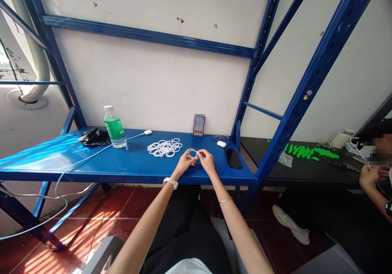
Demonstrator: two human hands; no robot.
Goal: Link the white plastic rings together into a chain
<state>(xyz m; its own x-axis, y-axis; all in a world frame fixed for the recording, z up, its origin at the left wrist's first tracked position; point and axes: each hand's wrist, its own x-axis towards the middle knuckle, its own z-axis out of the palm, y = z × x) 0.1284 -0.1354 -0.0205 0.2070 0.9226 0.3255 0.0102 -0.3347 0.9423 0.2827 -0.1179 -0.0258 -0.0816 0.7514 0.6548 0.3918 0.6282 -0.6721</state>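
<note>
From my remote seat I have the white ring just to the right of the pile of white rings, my landmark, and slightly nearer the wearer, low above the blue tabletop. As I judge it, the ring could slip: the grip looks to be by fingertips only, so a loose pinch or uneven pull might let it drop. If it fell toward the pile, I would struggle to tell it from the others there.

The left hand is nearly closed, its thumb and fingers around the ring's left side. The right hand is narrowed to a pinch at the ring's right edge; whether a small piece sits between those fingertips, I cannot tell.

Further out, to the right of the pile, I see a white case, glasses behind it, and a black phone lying flat. A bottle stands to the pile's left, with a black bag beyond it. Well off to the pile's right, past the frame post, green pieces lie on a black table near a co-worker's hand.
</note>
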